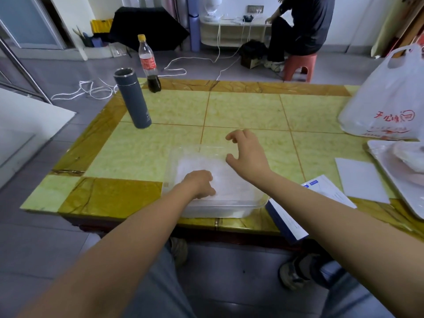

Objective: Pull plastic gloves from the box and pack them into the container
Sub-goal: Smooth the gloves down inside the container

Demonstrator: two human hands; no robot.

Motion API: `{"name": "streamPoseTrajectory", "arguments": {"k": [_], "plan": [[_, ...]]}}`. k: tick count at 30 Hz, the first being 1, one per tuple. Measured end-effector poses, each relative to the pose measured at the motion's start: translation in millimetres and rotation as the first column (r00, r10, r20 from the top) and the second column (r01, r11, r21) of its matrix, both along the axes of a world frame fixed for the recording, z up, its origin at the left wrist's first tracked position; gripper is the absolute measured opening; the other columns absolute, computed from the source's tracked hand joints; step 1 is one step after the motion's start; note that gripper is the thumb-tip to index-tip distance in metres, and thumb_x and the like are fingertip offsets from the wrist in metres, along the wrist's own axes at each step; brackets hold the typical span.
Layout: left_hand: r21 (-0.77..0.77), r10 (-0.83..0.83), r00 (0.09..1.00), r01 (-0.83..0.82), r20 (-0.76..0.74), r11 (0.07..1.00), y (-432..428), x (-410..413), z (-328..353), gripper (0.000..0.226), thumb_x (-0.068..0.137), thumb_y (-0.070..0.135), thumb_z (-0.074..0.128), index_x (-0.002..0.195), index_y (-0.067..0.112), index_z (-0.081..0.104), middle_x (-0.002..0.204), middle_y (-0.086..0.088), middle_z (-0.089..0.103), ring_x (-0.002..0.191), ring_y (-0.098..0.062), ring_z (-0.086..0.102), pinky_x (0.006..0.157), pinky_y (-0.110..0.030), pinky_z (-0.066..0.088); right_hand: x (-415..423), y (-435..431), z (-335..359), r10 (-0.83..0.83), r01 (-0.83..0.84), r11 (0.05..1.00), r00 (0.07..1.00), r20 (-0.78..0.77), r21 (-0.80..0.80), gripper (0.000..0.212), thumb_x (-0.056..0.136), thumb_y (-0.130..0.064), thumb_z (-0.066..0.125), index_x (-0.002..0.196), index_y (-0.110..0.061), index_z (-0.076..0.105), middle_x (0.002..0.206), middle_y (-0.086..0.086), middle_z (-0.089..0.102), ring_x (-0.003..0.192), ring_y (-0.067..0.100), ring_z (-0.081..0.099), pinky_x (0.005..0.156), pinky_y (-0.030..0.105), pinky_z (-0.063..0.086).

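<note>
A clear plastic container [183, 152] sits near the table's front edge with a pale layer of plastic gloves [229, 182] inside. My left hand [202, 183] rests in the container on the gloves, fingers curled downward; whether it grips any of them is hidden. My right hand [246, 152] hovers over the container's far right corner, fingers loosely spread and holding nothing. The white and blue glove box [298, 212] lies to the right of the container, partly under my right forearm.
A grey thermos [134, 99] and a cola bottle [149, 65] stand at the table's far left. A white plastic bag [385, 99], a white tray [394, 177] and a white sheet [360, 180] occupy the right side. A person sits on a stool beyond the table.
</note>
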State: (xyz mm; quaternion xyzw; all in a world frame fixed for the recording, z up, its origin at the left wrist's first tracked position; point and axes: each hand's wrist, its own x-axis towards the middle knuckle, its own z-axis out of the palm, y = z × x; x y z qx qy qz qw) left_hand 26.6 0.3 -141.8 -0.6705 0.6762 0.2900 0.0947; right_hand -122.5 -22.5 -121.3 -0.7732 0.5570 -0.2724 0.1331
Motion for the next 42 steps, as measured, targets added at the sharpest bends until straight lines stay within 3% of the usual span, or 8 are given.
{"name": "streamPoseTrajectory", "arguments": {"k": [3,7,18,25,28,32,35,42], "plan": [[0.021,0.008,1.0,-0.007,-0.026,1.0,-0.8,-0.9,-2.6,0.055,0.095,0.027,0.057,0.144,0.013,0.039,0.141,-0.009,0.049,0.122,-0.027,0.052,0.091,-0.028,0.042,11.4,1.2,13.5,-0.022,-0.051,0.968,0.958,0.285,0.245,0.011,0.089,-0.009,0.056,0.099,-0.008,0.06,0.086,0.002,0.059,0.069,0.012,0.053,0.067,0.029,0.048],[0.127,0.109,0.988,-0.095,-0.113,0.987,-0.6,1.3,-1.8,0.06,0.093,0.027,0.061,0.146,0.015,0.035,0.14,-0.011,0.048,0.12,-0.029,0.054,0.09,-0.034,0.046,20.5,1.3,-6.3,-0.077,-0.086,0.488,0.987,0.141,0.868,0.018,0.099,-0.012,0.051,0.112,0.0,0.054,0.094,0.016,0.061,0.07,0.022,0.058,0.064,0.033,0.053],[0.352,0.467,0.862,-0.382,-0.198,0.854,-19.4,12.9,-17.3,0.059,0.099,0.029,0.049,0.15,0.023,0.02,0.109,-0.016,0.05,0.064,-0.02,0.052,0.053,-0.029,0.043,9.2,-5.6,-46.9,-0.137,0.09,0.364,0.99,-0.042,0.927,0.053,0.094,-0.008,0.057,0.142,-0.003,0.035,0.1,0.018,0.055,0.084,0.025,0.05,0.071,0.03,0.043],[0.291,0.398,0.904,-0.343,-0.154,0.893,-14.5,11.0,-14.0,0.051,0.099,0.029,0.045,0.146,0.014,0.031,0.116,-0.017,0.056,0.08,-0.026,0.056,0.073,-0.036,0.047,12.3,1.5,-31.0,-0.035,0.076,0.392,0.997,-0.067,0.917,0.04,0.1,-0.017,0.051,0.134,0.001,0.043,0.104,0.014,0.055,0.07,0.018,0.05,0.056,0.025,0.044],[0.169,0.355,0.923,-0.33,-0.15,0.929,-7.7,9.1,0.2,0.051,0.098,0.023,0.044,0.147,0.015,0.031,0.119,-0.017,0.058,0.079,-0.028,0.063,0.08,-0.037,0.054,8.6,2.4,-13.5,-0.11,-0.038,0.549,0.987,0.118,0.835,0.03,0.098,-0.01,0.051,0.125,0.003,0.051,0.114,0.017,0.056,0.086,0.024,0.059,0.067,0.03,0.056],[-0.379,0.237,0.971,-0.206,0.036,0.902,0.9,-9.5,26.2,0.032,0.093,0.02,0.047,0.124,0.013,0.05,0.114,-0.01,0.061,0.096,-0.029,0.06,0.07,-0.032,0.044,-11.3,6.3,22.2,-0.163,-0.087,0.807,0.918,0.363,0.584,0.02,0.097,-0.009,0.05,0.109,0.002,0.063,0.095,0.014,0.063,0.075,0.021,0.062,0.07,0.031,0.058],[-0.623,0.13,0.986,-0.169,-0.107,0.764,6.9,-40.0,42.7,0.018,0.091,0.018,0.048,0.107,0.015,0.054,0.1,-0.005,0.058,0.083,-0.025,0.053,0.064,-0.031,0.034,-44.0,14.2,33.8,-0.22,0.011,0.867,0.905,0.364,0.499,0.019,0.095,-0.007,0.049,0.099,-0.002,0.067,0.084,0.011,0.064,0.067,0.019,0.06,0.064,0.029,0.054],[-0.479,-0.18,0.917,-0.014,-0.356,0.878,26.6,-150.3,26.2,0.018,0.09,0.026,0.051,0.091,0.016,0.065,0.083,0.0,0.064,0.084,-0.024,0.061,0.064,-0.029,0.04,-149.1,52.5,10.0,-0.477,0.357,0.832,0.851,0.221,0.424,0.018,0.092,-0.009,0.051,0.088,-0.008,0.069,0.08,0.006,0.066,0.072,0.021,0.061,0.07,0.033,0.05]]}}
